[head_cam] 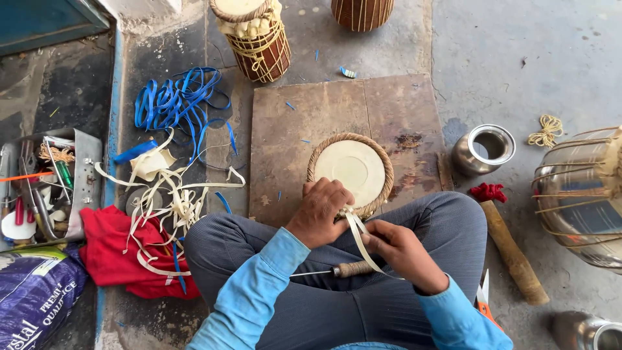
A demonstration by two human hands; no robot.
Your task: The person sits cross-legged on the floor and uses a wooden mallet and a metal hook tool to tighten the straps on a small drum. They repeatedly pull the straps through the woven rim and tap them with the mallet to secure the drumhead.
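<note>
A round drum head (pixel 350 170) with a pale skin and a braided rim rests on a brown board (pixel 285 129) in front of my crossed legs. My left hand (pixel 320 211) is closed on the near rim of the drum head. My right hand (pixel 402 253) pinches a pale leather strap (pixel 360 237) that runs from the rim toward my lap. An awl with a cord-wrapped handle (pixel 352 268) lies across my lap under the right hand.
Pale strap offcuts (pixel 170 194), a blue strap tangle (pixel 175 100) and a red cloth (pixel 107 249) lie at left beside a metal tool tray (pixel 85 170). Two laced drums (pixel 256 39) stand behind. A metal pot (pixel 483 150), wooden stick (pixel 515 259) and metal drum (pixel 580 194) are at right.
</note>
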